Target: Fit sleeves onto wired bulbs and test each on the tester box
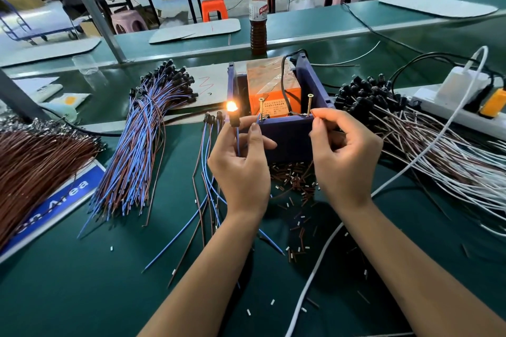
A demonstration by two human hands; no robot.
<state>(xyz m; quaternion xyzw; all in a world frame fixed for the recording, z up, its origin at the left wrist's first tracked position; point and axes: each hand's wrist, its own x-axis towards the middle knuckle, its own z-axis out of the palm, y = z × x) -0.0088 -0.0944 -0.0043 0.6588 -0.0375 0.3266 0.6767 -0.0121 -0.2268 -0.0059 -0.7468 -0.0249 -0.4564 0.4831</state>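
While my left hand grips the lit bulb by its black sleeve, blue wire running down through my curled fingers, the bulb glows orange just at nine o'clock of the tester box. My right hand pinches a thin wire end between thumb and forefinger, holding it against the right screw on the box's near rim; the left screw stands at eleven o'clock of my left thumb, and a blue wire reaches it. Inside the purple box sits an orange power unit. On the green counter, a bundle of blue and brown wired bulbs lies at nine o'clock of the box, and a heap with white and brown wires at three o'clock. Cut sleeve pieces are scattered between my wrists. A power strip lies at two o'clock, and a bottle stands at twelve o'clock.
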